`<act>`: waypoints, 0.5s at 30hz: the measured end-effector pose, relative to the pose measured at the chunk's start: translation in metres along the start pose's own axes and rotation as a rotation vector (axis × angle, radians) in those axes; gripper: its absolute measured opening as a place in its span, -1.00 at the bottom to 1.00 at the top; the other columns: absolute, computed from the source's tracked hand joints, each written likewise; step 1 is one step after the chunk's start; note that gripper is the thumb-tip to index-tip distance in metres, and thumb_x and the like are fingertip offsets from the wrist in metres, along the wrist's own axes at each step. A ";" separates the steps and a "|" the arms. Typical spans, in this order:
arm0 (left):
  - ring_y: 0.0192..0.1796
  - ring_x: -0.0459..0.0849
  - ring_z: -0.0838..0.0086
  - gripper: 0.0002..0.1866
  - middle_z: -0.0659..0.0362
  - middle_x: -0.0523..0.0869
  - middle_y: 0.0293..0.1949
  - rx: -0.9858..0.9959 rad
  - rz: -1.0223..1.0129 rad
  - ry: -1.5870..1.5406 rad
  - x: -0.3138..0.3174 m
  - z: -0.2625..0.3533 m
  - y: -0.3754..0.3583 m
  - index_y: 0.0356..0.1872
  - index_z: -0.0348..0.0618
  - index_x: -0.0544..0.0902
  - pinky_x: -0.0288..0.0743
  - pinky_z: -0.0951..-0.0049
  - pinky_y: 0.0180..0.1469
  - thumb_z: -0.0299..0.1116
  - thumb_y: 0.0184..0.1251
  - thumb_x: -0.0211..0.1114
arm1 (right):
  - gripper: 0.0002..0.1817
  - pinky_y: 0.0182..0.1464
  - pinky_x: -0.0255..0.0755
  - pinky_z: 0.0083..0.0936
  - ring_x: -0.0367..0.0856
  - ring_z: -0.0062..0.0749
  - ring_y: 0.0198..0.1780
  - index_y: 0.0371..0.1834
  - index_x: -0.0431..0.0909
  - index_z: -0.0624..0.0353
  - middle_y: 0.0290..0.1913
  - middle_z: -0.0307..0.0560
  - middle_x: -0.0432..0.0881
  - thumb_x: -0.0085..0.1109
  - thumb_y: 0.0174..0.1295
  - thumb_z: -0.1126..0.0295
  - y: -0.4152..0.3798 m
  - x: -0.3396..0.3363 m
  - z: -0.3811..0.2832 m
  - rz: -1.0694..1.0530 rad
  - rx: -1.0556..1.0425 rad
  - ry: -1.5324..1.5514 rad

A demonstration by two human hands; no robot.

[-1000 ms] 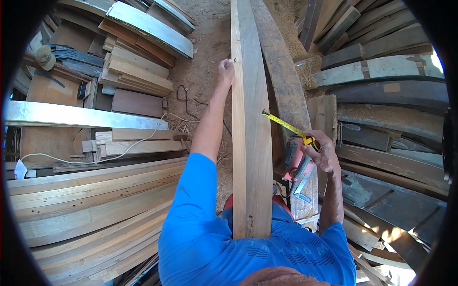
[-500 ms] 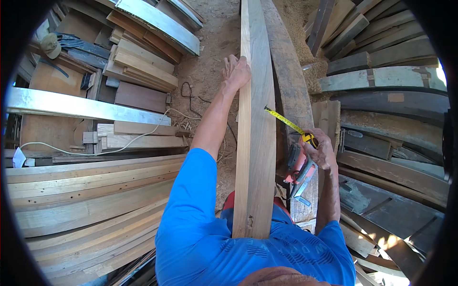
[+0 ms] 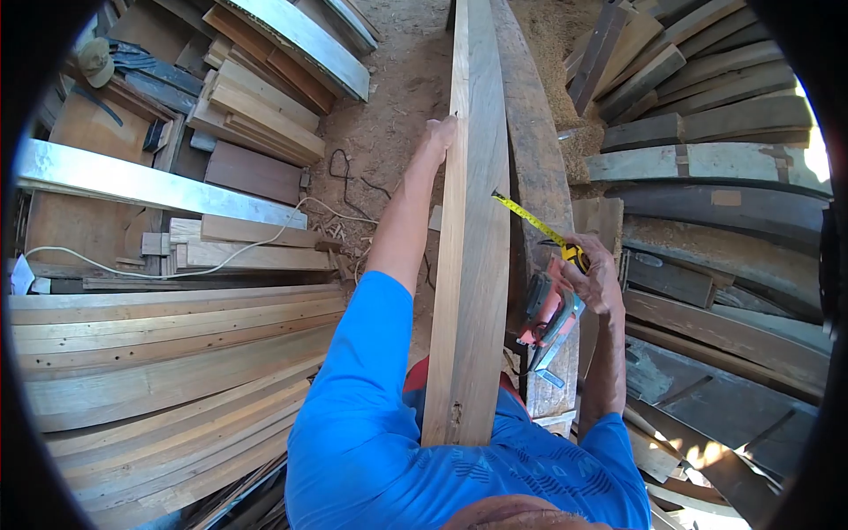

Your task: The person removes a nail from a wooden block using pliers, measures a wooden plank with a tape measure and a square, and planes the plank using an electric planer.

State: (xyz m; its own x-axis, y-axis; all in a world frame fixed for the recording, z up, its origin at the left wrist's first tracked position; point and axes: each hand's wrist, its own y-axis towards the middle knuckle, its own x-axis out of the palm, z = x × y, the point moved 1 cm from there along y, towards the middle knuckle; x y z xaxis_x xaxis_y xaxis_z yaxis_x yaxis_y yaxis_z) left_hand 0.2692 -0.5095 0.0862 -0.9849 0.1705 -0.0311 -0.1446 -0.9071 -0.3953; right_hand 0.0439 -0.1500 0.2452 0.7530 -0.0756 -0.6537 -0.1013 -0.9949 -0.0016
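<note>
A long wooden plank (image 3: 481,230) runs away from my body down the middle, its near end against my shirt. My left hand (image 3: 437,139) grips its left edge farther up, some fingers out of sight. In my right hand (image 3: 596,274) is a yellow and black tape measure (image 3: 576,257). A short length of its yellow blade (image 3: 527,215) sticks out to the left, the hooked tip over the plank's right part. Below that hand, a red and grey power tool (image 3: 549,309) rests on a rough bench (image 3: 541,132); a small metal square (image 3: 549,378) lies by it.
Stacked boards (image 3: 177,353) fill the left side, with a pale cable (image 3: 238,265) looping over some of them. More timber (image 3: 715,146) is piled on the right. Wood shavings and a dark cord (image 3: 340,177) lie on the dirt floor (image 3: 402,62).
My left hand has turned, and fewer of its fingers show at the plank's edge. The tape's tip has shifted slightly up the plank. The view has moved a little.
</note>
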 end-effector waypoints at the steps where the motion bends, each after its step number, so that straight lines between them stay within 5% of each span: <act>1: -0.12 0.77 0.11 -0.43 -0.18 0.76 -0.10 -0.009 0.015 0.002 0.001 0.004 -0.002 0.01 -0.63 0.62 0.65 0.09 -0.10 -0.14 0.33 0.19 | -0.51 0.17 0.50 -0.35 0.66 -0.17 0.06 0.17 0.61 0.30 0.04 0.11 0.64 0.35 0.12 0.45 0.000 0.002 0.002 -0.004 0.009 -0.011; 7: -0.17 0.77 0.18 -0.45 -0.15 0.76 -0.14 0.057 0.022 0.215 -0.003 -0.001 0.009 -0.03 -0.59 0.64 0.63 0.14 -0.16 -0.14 0.32 0.13 | -0.52 0.17 0.49 -0.33 0.66 -0.14 0.05 0.17 0.61 0.29 0.05 0.10 0.63 0.34 0.13 0.46 0.007 0.006 -0.001 -0.008 0.012 -0.012; 10: -0.21 0.74 0.20 -0.45 -0.10 0.79 -0.22 0.095 -0.006 0.022 -0.007 -0.010 0.011 -0.10 -0.60 0.65 0.58 0.16 -0.16 -0.11 0.31 0.22 | -0.52 0.18 0.49 -0.33 0.65 -0.12 0.06 0.17 0.61 0.29 0.05 0.11 0.63 0.34 0.13 0.46 0.010 0.008 -0.004 0.002 0.003 -0.009; 15: -0.15 0.78 0.33 -0.52 -0.06 0.78 -0.05 -0.024 -0.130 -0.115 -0.014 0.014 -0.031 0.12 -0.48 0.61 0.67 0.27 -0.15 -0.19 0.44 0.25 | -0.52 0.19 0.49 -0.30 0.65 -0.10 0.07 0.17 0.61 0.29 0.05 0.12 0.63 0.34 0.13 0.44 0.014 0.015 -0.005 -0.020 -0.020 -0.036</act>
State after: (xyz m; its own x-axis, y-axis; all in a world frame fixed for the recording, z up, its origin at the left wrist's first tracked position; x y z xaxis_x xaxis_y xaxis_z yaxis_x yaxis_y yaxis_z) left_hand 0.2865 -0.4894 0.1116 -0.9625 0.2399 0.1263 -0.2709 -0.8705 -0.4110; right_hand 0.0567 -0.1658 0.2391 0.7310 -0.0537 -0.6802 -0.0733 -0.9973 0.0000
